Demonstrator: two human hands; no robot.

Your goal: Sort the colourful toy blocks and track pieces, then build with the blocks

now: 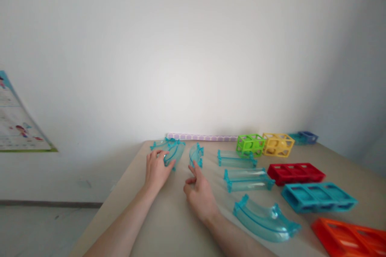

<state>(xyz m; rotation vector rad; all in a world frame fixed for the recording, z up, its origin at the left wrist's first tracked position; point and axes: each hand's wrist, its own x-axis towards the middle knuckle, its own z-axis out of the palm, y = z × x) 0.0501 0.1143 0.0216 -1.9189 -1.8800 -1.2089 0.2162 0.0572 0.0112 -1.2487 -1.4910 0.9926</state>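
Note:
My left hand is at the far left of the table, its fingers and thumb closed on the near part of a clear teal track piece with branching ends. Right of it lies a small curved teal track piece. The fingertips of my right hand touch its near end, index finger stretched out and the other fingers loosely bent. Further right are two straight clear teal track pieces. A larger curved track piece rests beside my right forearm.
Green and yellow open-frame blocks stand near the wall. Red, teal and orange long frames lie on the right. A dark blue piece sits in the back corner, and a patterned strip runs along the back edge.

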